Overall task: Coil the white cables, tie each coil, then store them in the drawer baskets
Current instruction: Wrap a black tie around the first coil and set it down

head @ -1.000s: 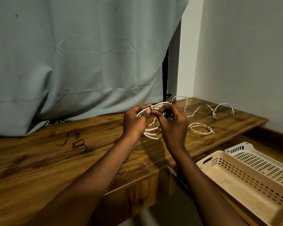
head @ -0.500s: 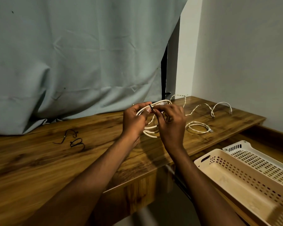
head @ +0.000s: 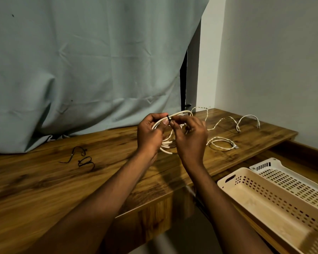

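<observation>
A coiled white cable (head: pixel 166 143) is held upright above the wooden table (head: pixel 44 180). My left hand (head: pixel 150 133) grips the top of the coil. My right hand (head: pixel 190 139) pinches a thin black tie (head: pixel 168 119) wrapped around the coil's top strands. A second, small white coil (head: pixel 221 143) lies on the table to the right of my hands. A third white cable (head: pixel 233 121) lies loose and wavy toward the far right corner. Two cream perforated baskets (head: pixel 275 197) sit in the open drawer at lower right.
Two loose black ties (head: pixel 81 158) lie on the table to the left of my hands. A pale grey-green curtain (head: pixel 90 70) hangs behind the table and bunches on its back edge. A plain wall (head: pixel 273 61) stands at the right.
My hands stay together at the top of the coil, working the black tie. The view has shifted slightly; nothing else on the table has moved.
</observation>
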